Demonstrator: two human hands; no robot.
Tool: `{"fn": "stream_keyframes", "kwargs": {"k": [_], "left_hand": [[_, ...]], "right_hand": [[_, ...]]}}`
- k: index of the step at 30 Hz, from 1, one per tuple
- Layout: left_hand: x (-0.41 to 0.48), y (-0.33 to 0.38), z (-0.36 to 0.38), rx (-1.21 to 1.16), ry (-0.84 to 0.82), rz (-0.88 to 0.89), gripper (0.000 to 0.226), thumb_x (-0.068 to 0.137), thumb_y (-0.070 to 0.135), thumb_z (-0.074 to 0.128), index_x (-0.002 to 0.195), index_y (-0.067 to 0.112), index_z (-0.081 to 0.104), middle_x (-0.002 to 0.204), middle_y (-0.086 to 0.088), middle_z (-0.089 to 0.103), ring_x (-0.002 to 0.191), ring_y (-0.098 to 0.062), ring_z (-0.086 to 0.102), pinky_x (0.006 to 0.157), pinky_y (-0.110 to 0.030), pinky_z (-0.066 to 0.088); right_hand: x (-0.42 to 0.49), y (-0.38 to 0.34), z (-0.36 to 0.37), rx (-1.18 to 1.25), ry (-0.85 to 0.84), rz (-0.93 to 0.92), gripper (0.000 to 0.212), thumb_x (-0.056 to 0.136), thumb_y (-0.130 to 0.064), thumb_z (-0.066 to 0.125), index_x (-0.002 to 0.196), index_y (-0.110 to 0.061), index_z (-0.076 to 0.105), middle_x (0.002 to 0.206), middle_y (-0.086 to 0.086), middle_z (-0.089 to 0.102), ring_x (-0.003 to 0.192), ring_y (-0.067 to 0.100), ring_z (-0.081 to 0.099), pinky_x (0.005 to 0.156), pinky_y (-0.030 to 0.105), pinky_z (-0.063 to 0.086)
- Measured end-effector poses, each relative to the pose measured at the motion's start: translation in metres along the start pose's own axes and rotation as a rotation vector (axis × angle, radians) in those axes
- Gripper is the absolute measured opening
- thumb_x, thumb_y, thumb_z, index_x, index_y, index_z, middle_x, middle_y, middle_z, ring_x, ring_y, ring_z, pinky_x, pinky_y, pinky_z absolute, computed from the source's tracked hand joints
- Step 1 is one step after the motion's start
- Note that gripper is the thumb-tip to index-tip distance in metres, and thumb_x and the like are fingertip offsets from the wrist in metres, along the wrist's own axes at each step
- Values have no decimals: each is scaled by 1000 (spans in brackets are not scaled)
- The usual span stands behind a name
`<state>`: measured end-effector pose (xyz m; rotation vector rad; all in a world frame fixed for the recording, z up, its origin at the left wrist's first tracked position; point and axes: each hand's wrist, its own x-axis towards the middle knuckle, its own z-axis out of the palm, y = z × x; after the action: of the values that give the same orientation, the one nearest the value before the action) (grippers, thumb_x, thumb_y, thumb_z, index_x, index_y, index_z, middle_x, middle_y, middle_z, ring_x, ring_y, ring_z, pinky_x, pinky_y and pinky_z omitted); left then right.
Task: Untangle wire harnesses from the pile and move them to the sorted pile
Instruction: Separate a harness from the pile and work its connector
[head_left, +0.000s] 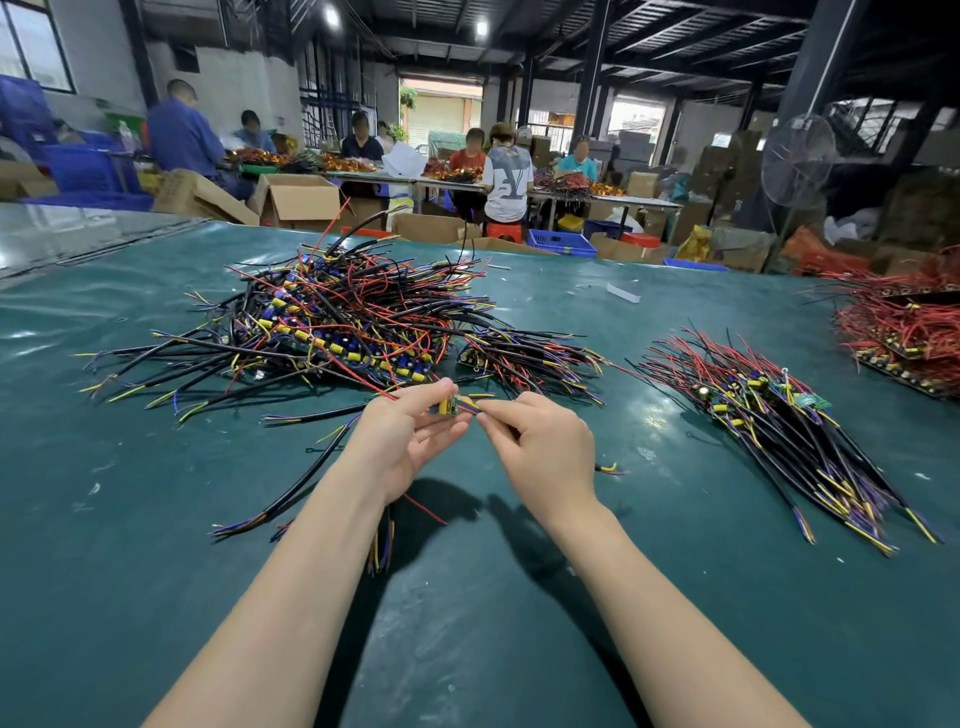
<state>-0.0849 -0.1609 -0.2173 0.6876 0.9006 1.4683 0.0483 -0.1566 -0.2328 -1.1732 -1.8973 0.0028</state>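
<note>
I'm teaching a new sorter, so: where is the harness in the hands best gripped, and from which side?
Grip its small board, where the wires meet: likely the only stiff part, while the black sheathed lead trails limp onto the mat. Come from the near side, clear of the tangled pile, as the left hand pinches it; the right hand pinches wires beside it.
</note>
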Motion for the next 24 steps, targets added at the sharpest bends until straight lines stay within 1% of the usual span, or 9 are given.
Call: {"fn": "stream_keyframes", "kwargs": {"k": [3, 6, 8, 10, 14, 17, 19, 22, 24], "left_hand": [[-1, 0, 3, 210, 77, 115, 20, 88, -5, 51, 72, 5, 58, 52, -8, 62, 43, -12, 62, 42, -18, 51], [-1, 0, 2, 248, 101, 154, 21, 88, -7, 50, 72, 5, 58, 61, -12, 58, 43, -13, 61, 43, -18, 51], [-1, 2, -1, 254, 57, 136, 19, 88, -4, 53, 71, 4, 60, 61, -11, 60, 46, -13, 63, 45, -18, 52], [0, 4, -4, 248, -22, 98, 17, 87, 1, 57, 71, 4, 61, 59, -9, 63, 48, -13, 64, 48, -18, 53], [-2, 5, -5, 319, -118, 73, 16, 82, 5, 63, 67, 7, 62, 55, -4, 64, 48, -9, 62, 50, -16, 53], [-1, 0, -3, 390, -98, 133, 21, 81, -2, 64, 63, 9, 61, 52, 0, 61, 48, -6, 58, 51, -17, 52], [0, -2, -1, 334, -81, 128, 22, 82, -4, 61, 64, 9, 61, 51, 0, 59, 47, -5, 57, 51, -16, 52], [0, 0, -1, 194, -90, 71, 22, 85, -1, 58, 64, 7, 60, 49, 0, 59, 45, -5, 58, 48, -15, 51], [0, 1, -2, 231, -84, 85, 23, 86, 1, 58, 64, 6, 58, 46, 2, 58, 43, -5, 57, 46, -14, 50]], "right_hand": [[-2, -2, 2, -18, -31, 26, 15, 86, -25, 63, 94, -22, 75, 80, 5, 67, 80, 27, 61, 62, 31, 41], [2, -2, 4, 172, -88, 170, 11, 82, -20, 66, 85, -15, 75, 77, 1, 70, 73, 17, 60, 68, 30, 45], [5, -1, 2, 329, -149, 263, 9, 79, -15, 69, 76, -9, 74, 57, -5, 60, 56, 8, 50, 60, 26, 39], [8, 1, -1, 399, -208, 316, 8, 78, -12, 70, 72, -8, 72, 49, -8, 50, 49, 6, 41, 55, 24, 33], [10, 3, -3, 480, -277, 363, 8, 78, -8, 69, 74, -2, 72, 50, -4, 52, 47, 5, 42, 54, 22, 34], [9, 3, -3, 533, -290, 391, 6, 79, -7, 69, 76, -2, 72, 51, -4, 53, 42, 0, 41, 50, 16, 33], [10, 2, -5, 628, -297, 441, 6, 79, -5, 68, 73, -5, 70, 44, -8, 50, 35, -1, 38, 44, 11, 30], [13, 3, -11, 796, -426, 552, 18, 82, -7, 65, 65, -12, 63, 35, -10, 42, 30, 1, 27, 34, 11, 19], [13, 4, -12, 898, -546, 610, 21, 86, -10, 60, 65, -11, 61, 39, -9, 44, 30, 2, 24, 34, 11, 14]]}}
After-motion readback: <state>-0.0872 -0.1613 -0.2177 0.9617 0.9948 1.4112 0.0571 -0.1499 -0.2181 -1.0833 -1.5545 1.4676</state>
